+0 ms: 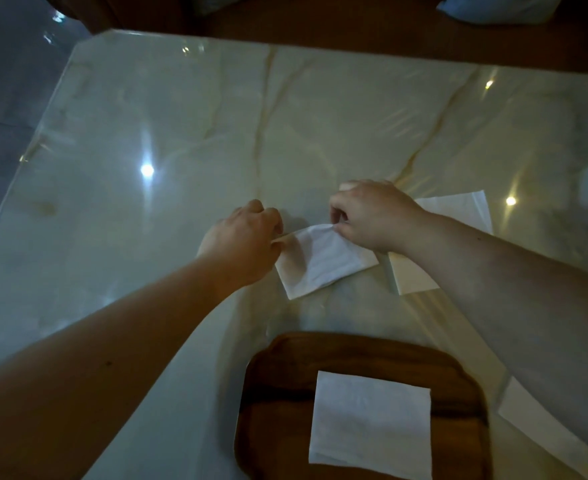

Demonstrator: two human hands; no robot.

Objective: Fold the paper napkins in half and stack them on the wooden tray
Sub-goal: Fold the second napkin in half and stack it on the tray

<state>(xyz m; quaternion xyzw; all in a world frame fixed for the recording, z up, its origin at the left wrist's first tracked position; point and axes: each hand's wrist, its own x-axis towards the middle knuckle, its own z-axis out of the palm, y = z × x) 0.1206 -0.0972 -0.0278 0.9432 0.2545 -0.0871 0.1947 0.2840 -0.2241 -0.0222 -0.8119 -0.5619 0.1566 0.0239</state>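
Both hands pinch the far edge of a napkin lying on the table: left hand at one corner, right hand at the other. Thin, limp, tearable paper; corner grips suit it. Tray sits nearer the body.

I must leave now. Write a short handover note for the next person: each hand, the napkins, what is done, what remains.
Left hand and right hand each pinch the far edge of the napkin being folded, mid-table; the fold is not finished.
Done: one folded napkin lies on the wooden tray.
Left: finish this fold, put it on the tray, then the napkin pile under the right forearm and one napkin at the right edge.
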